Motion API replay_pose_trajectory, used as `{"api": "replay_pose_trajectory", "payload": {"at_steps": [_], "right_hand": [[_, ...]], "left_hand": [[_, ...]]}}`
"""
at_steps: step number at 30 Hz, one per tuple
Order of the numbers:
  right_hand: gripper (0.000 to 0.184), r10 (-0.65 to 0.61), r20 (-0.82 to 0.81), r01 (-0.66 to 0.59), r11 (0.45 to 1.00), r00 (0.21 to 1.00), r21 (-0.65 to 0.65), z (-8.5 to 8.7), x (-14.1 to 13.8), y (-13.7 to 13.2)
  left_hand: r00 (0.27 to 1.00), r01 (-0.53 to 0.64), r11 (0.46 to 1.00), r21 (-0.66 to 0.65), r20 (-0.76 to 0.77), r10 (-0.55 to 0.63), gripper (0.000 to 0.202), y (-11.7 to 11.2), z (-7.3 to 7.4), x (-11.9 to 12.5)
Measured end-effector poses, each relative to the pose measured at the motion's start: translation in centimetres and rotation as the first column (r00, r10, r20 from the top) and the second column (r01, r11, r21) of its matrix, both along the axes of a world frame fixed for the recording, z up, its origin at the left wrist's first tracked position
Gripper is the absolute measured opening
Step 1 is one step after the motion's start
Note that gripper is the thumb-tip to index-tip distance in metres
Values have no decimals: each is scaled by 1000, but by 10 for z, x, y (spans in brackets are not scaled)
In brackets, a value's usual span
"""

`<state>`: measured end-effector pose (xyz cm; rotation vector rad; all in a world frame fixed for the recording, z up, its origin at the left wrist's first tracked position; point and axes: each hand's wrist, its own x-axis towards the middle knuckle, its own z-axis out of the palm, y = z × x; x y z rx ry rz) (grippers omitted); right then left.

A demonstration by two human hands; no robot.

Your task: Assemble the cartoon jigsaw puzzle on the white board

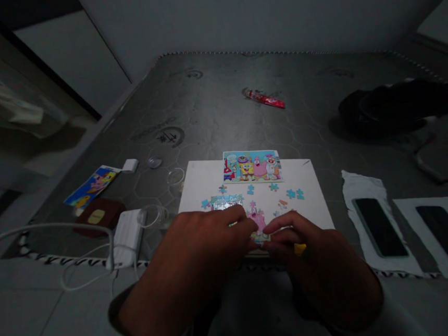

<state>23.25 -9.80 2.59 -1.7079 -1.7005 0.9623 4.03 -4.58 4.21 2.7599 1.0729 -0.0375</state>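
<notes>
On a white board (201, 175) lies a partly joined jigsaw puzzle (255, 215) with a pink figure, its left part behind my left hand. My left hand (214, 239) is closed, fingertips pinching at the puzzle's lower edge. From the other side my right hand (303, 239) pinches a small jigsaw piece (260, 236) at that edge, thumb and index finger nearly meeting the left fingers. Loose jigsaw pieces (274, 187) are scattered over the board. A cartoon reference picture (252, 166) lies across the board's far edge. A yellow bit (299, 248) shows under my right hand.
Left of the board are clear round containers (152, 216), a white power bank (128, 236) with a cable, a brown case (100, 216) and a blue packet (94, 184). Two phones (380, 226) rest at right. Farther off are a red wrapper (265, 98) and a black bag (395, 106).
</notes>
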Motion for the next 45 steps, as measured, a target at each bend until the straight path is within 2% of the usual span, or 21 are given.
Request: {"api": "replay_pose_trajectory", "payload": {"at_steps": [5, 12, 16, 26, 37, 45], "right_hand": [[5, 15, 45, -15, 1000, 999, -1, -6, -1, 0], [20, 80, 207, -97, 993, 975, 71, -10, 0, -2], [30, 59, 265, -95, 988, 962, 124, -11, 0, -2], [28, 21, 450, -157, 951, 893, 267, -15, 3, -1], [24, -16, 468, -190, 901, 884, 390, -14, 6, -2], [31, -36, 474, -184, 894, 880, 409, -13, 4, -1]], "left_hand": [[1000, 22, 1000, -16, -3, -22, 19, 1, 2, 0], [999, 19, 1000, -23, -37, -20, 26, 3, 3, -1], [998, 19, 999, -34, -53, -21, 33, 3, 4, -1], [997, 22, 999, -34, -72, -24, 36, 4, 5, -1], [999, 32, 997, 75, 35, -35, 31, 1, 7, -1], [996, 52, 998, 36, 64, -54, 23, 1, 5, -3]]}}
